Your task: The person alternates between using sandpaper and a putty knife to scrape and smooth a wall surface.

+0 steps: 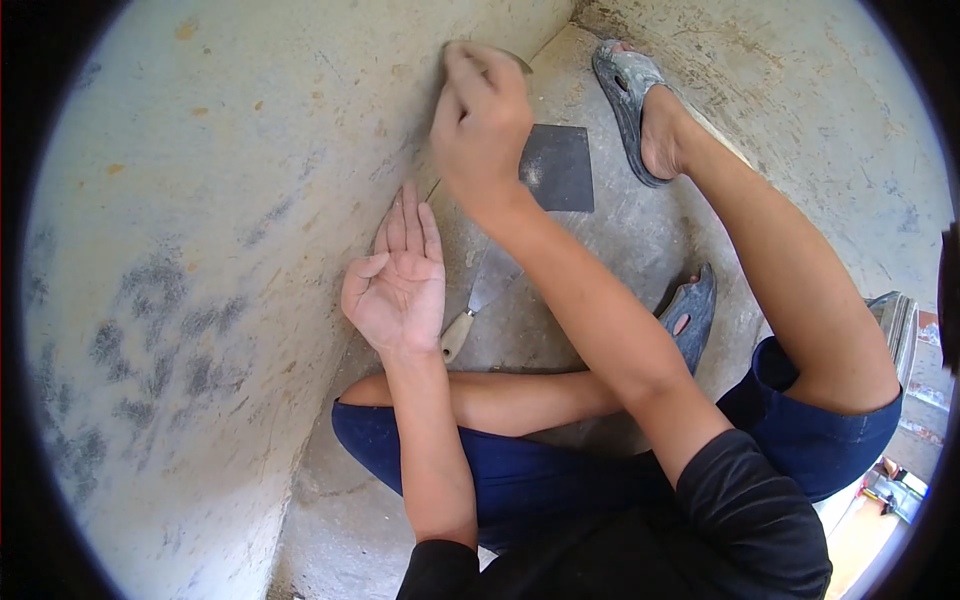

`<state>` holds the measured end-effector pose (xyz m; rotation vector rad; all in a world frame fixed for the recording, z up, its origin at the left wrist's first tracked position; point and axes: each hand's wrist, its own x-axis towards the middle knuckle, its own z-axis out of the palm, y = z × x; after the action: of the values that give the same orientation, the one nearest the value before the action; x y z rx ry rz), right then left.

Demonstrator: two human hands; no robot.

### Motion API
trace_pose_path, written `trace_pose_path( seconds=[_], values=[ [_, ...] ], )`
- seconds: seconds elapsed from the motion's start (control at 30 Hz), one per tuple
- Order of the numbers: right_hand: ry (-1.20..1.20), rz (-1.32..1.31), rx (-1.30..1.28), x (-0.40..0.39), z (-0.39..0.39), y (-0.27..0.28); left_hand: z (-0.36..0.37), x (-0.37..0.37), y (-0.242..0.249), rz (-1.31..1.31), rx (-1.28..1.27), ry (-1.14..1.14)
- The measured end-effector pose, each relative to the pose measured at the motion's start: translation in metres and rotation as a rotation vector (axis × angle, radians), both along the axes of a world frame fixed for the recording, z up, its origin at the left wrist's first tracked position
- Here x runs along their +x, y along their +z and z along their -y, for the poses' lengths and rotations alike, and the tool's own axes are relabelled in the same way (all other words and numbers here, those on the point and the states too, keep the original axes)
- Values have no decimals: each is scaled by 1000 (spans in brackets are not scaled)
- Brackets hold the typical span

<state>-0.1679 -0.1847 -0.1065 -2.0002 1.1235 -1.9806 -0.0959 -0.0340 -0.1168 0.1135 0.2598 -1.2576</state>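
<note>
Right hand [482, 110] grips a sandpaper piece [500, 58] against the wall [230, 200] near the corner; left hand [398, 280] rests open. Grey smudges remain on the wall, scraper [485, 300] lies unused on the floor [620, 240]

Black short sleeves [745, 510], navy shorts [520, 480], grey dusty sandals [628, 95].

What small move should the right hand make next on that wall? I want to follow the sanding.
Probably a short stroke down the wall: the right hand presses a sanding piece near the corner, and the left hand lies open below.
</note>
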Motion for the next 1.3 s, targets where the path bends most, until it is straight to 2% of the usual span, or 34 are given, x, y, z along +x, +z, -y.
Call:
trace_pose_path(
  seconds=[0.07,0.13,0.17,0.37,0.47,0.53,0.57,0.63,0.67,0.73,0.77,0.83,0.93,1.13,1.27,1.3],
  values=[
    [71,-19,-27,0,0,1,2,0,0,-33,14,-3],
    [-107,-15,-31,-1,13,-10,1,0,0,20,-13,-1],
    [-106,-16,-33,-1,10,-9,0,-1,0,20,-15,1],
    [20,-30,-59,-3,5,-11,0,0,-1,-5,-10,3],
    [-120,8,57,0,11,-7,3,1,0,9,-27,2],
    [68,2,-31,0,-9,5,1,1,1,-63,-10,-5],
    [65,1,-24,-2,-2,-2,0,0,0,-64,-3,-7],
    [-151,-8,67,-5,25,-15,1,0,1,7,-19,0],
    [-150,-7,66,-3,18,-10,0,0,1,7,-20,0],
    [87,-14,-54,0,-3,5,0,1,-2,-25,4,1],
    [85,-16,-50,-1,3,0,0,1,-2,-27,7,0],
    [-83,9,29,-4,24,-12,2,1,1,4,-24,6],
    [14,-20,-60,-3,5,5,-1,0,-1,-56,-7,6],
    [-30,0,-8,3,7,3,-1,1,-1,-44,-40,1],
    [-6,-36,-77,-3,18,-7,1,2,0,-55,-57,-2],
    [-45,-5,24,-3,19,-11,-1,1,1,-63,-52,4]
  ],
)
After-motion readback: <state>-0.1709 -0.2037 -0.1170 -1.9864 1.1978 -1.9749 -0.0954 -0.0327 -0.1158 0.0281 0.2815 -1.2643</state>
